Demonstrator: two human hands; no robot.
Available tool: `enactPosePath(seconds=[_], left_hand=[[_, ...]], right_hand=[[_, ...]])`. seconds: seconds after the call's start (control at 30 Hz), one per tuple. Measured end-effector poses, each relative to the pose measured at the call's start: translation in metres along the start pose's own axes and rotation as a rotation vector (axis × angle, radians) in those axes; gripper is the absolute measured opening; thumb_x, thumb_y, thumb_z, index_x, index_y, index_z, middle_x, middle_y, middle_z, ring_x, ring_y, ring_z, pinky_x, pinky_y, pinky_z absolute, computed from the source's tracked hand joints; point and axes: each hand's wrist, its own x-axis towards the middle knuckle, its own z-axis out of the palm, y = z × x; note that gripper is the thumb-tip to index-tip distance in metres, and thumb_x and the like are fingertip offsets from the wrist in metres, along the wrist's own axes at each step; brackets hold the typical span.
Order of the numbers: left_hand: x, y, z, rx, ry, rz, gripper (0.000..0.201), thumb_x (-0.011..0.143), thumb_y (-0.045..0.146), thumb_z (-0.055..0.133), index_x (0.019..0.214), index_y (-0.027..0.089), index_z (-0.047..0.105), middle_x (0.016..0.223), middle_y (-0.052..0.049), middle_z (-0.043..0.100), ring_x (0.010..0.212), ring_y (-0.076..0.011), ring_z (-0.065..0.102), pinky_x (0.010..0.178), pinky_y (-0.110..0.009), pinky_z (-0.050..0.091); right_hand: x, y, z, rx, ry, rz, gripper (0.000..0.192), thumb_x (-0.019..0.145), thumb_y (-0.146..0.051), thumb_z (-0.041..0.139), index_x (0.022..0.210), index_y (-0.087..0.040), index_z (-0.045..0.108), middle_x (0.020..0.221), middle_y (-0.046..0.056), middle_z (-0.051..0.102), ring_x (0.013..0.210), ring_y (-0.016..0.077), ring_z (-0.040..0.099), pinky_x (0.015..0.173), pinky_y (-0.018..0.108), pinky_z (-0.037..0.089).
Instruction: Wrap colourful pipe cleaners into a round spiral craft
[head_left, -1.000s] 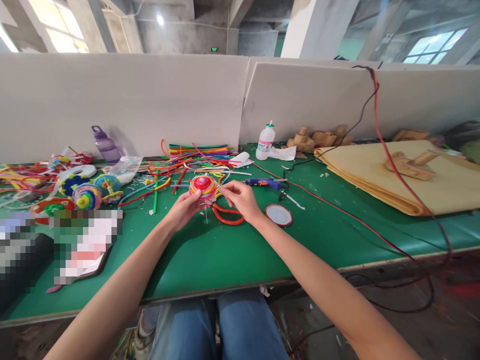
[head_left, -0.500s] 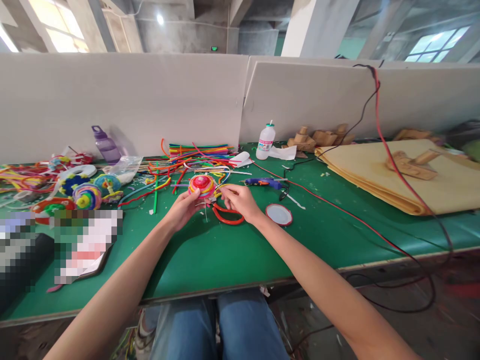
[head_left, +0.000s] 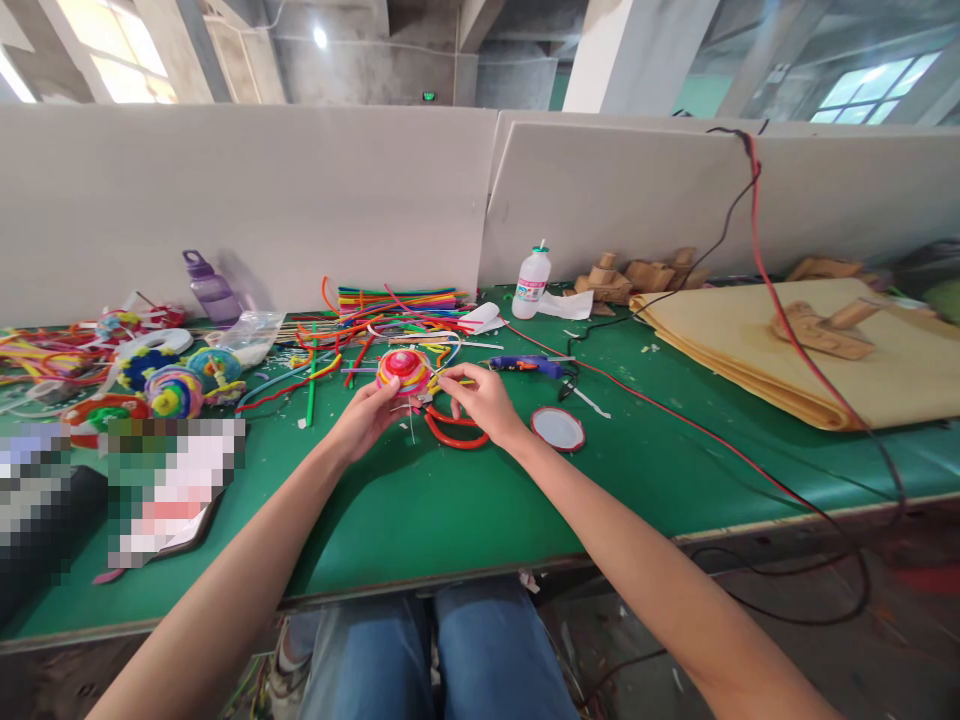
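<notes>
Head cam: seated person at green table, both hands out front, working close together.
L fingers: curled round the near-left edge of the coiled disc, gripping it, thumb on the rim.
R fingers: pinched narrow on a yellow strand at the disc's right edge; what the tips press on is too small to tell.
L hand: steady, same spot as 1 s ago.
R hand: has slid a bit twd the disc and lower since 1 s ago; strand looks drawn in closer, so prob. another turn being laid on the rim.
Disc: held just above the table, red centre, pink/yellow rings, tilted twd the person.
Red loop: flat on table, just below-right of disc.
Round lid: right of disc, near R wrist.
Glue gun: right of disc, a little behind it.
Pipe-cleaner heap: behind disc.
Glue bottle: behind-right of disc, by the partition.
Finished coils: well left of disc.
</notes>
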Motion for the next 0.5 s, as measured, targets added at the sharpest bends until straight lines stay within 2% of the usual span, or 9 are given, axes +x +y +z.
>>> enactPosePath(seconds=[0.1, 0.17, 0.5], left_hand=[[-0.0001, 0.0001, 0.0002, 0.005, -0.010, -0.002, 0.034, 0.074, 0.042, 0.073, 0.089, 0.011, 0.072, 0.084, -0.011, 0.073, 0.077, -0.0177, 0.067, 0.074, -0.027, 0.050], [-0.0002, 0.0002, 0.0003, 0.004, -0.016, -0.005, 0.035, 0.074, 0.042, 0.073, 0.090, 0.011, 0.072, 0.084, -0.011, 0.073, 0.078, -0.0176, 0.067, 0.074, -0.026, 0.050], [0.0008, -0.0004, 0.0009, -0.007, -0.013, -0.017, 0.037, 0.072, 0.043, 0.075, 0.090, 0.011, 0.071, 0.083, -0.009, 0.073, 0.078, -0.0154, 0.066, 0.074, -0.024, 0.050]], right_hand=[[-0.0001, -0.0012, 0.0001, -0.003, -0.114, 0.033, 0.032, 0.083, -0.044, 0.056, 0.068, -0.016, 0.059, 0.065, -0.001, 0.058, 0.038, 0.0059, 0.049, 0.040, 0.021, 0.033], [0.0000, -0.0017, -0.0002, -0.003, -0.139, 0.035, 0.033, 0.085, -0.043, 0.055, 0.065, -0.016, 0.058, 0.063, 0.000, 0.057, 0.039, 0.0059, 0.049, 0.040, 0.021, 0.032], [-0.0015, -0.0002, 0.0006, -0.031, 0.058, -0.041, 0.026, 0.080, -0.040, 0.062, 0.074, -0.016, 0.066, 0.063, -0.001, 0.059, 0.041, 0.0082, 0.050, 0.045, 0.023, 0.038]])
